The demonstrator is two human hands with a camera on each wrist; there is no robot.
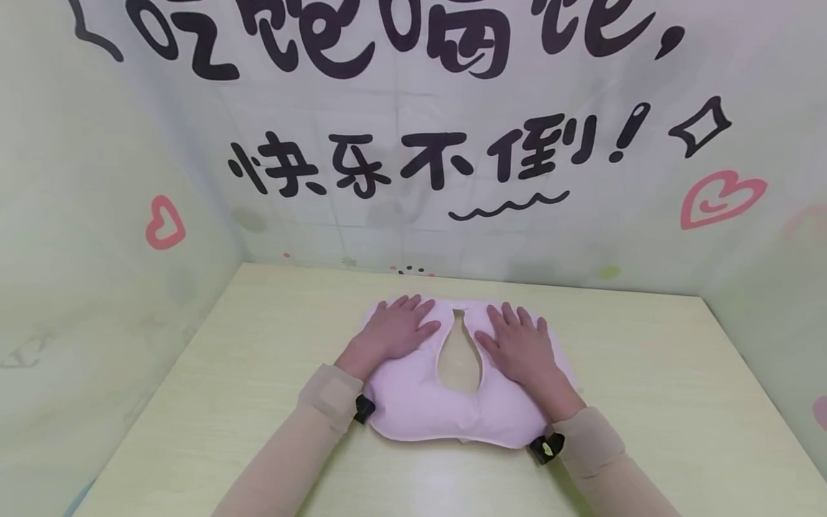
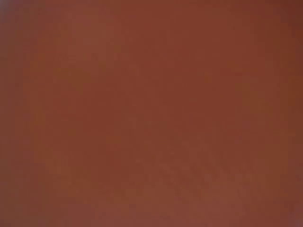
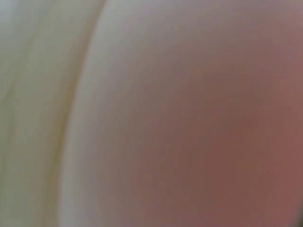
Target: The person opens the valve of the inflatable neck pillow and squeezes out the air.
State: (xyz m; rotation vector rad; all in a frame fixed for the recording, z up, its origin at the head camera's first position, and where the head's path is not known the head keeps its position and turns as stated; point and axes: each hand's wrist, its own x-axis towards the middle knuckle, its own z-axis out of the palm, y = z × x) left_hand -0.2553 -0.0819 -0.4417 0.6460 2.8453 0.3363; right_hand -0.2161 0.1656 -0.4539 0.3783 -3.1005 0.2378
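Observation:
A pink U-shaped neck pillow (image 1: 426,413) lies flat on the table, its rounded middle towards me and its two ends meeting at the far side. Between its arms is a teardrop-shaped gap with the tabletop showing through. My left hand (image 1: 395,330) rests palm down on the left arm of the pillow, fingers spread and pointing away. On the right arm lies my right hand (image 1: 522,347), also flat with spread fingers. The right wrist view is filled mostly by the blurred pillow (image 3: 165,104); a reddish-brown blur covers the whole left wrist view.
Under the pillow is a pale wood-grain table (image 1: 258,345). A white backdrop (image 1: 362,230) with dark lettering and pink hearts rises behind it, with side panels at left and right. Dark wrist cameras sit below both hands, against the pillow's near corners.

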